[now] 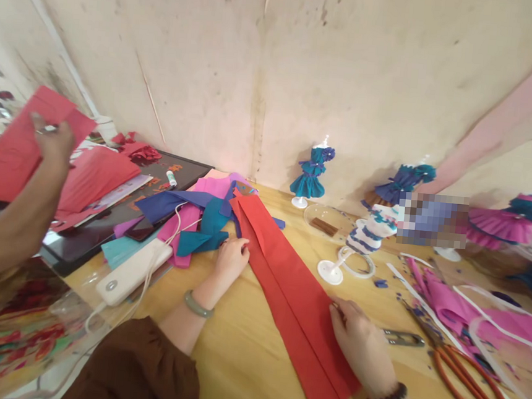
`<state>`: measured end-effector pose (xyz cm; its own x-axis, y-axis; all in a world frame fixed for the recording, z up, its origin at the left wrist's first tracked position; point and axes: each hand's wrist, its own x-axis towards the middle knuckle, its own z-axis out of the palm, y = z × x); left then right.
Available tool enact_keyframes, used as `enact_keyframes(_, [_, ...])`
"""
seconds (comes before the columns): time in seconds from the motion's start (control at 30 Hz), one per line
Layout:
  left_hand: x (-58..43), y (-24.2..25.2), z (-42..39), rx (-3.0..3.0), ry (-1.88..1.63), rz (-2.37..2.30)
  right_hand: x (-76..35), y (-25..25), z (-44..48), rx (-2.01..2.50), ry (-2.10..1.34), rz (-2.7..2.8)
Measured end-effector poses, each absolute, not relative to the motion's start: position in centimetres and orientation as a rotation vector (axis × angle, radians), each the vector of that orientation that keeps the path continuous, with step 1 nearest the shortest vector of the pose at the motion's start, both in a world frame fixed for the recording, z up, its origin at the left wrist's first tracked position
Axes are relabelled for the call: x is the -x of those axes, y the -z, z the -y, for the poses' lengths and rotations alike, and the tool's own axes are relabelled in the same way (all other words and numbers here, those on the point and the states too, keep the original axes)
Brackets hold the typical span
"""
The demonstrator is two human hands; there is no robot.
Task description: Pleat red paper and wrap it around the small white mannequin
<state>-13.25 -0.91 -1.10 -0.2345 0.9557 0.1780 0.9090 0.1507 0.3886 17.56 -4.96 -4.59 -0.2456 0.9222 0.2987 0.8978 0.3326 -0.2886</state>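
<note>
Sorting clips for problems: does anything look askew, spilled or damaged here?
Yes. The white dress stand appears to lean sharply toward the picture's right, while the teal dress stand nearer the wall stands upright. Purple scraps lie scattered toward the scissors, and the wall is stained.

a craft workshop, it seems: little dressed mannequins (309, 179), orange-handled scissors (442, 353), a long red strip (293, 289) and heaped coloured scraps (212, 223) share a wooden bench (244, 346) against a stained wall (202, 76).
</note>
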Motion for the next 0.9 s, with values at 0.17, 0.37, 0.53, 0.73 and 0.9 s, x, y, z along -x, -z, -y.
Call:
enact_keyframes(0.17, [13.2, 1.0, 1.2, -1.913, -0.579, -2.404, -18.2, 4.4, 4.7, 1.525, 0.085, 2.24])
enact_keyframes(0.37, [13.1, 1.1, 0.8, -2.139, -0.486, -2.266, -16.1, 3.7, 5.6, 1.106, 0.069, 2.331])
enact_keyframes(0.53, [13.4, 1.9, 0.8, -2.072, -0.421, -2.333, -15.6, 4.4, 6.0, 1.094, 0.078, 2.387])
enact_keyframes(0.73, [13.9, 1.6, 0.9, -1.988, -0.427, -2.429, -15.6, 3.8, 6.2, 1.155, 0.166, 2.405])
enact_keyframes(0.9, [13.8, 1.5, 0.8, -2.099, -0.496, -2.378, -15.1, 3.0, 6.7, 1.182, 0.082, 2.409])
